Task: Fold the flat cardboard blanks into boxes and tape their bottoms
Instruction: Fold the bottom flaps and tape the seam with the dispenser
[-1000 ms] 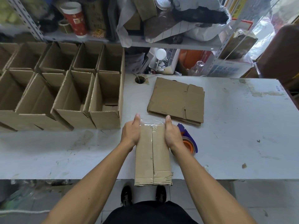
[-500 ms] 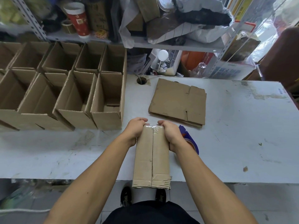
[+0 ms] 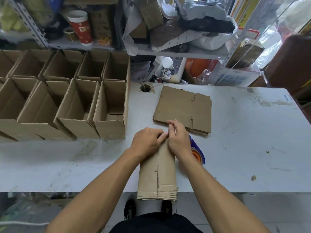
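Cardboard box point(image 3: 157, 172) at the bench's near edge: both hands, earlier flanking it, now press tape down (bottom nearly sealed).

Plain brown cardboard box point(image 3: 157, 172), its seam a dark line; brown flat blanks point(image 3: 183, 108) and brown open boxes point(image 3: 67, 101) toward the bench's left edge. The bench point(image 3: 244, 140) is white, smudged grey. Blue tape dispenser point(image 3: 197, 153) with an orange roll. Red-and-white paper cup point(image 3: 80, 27).
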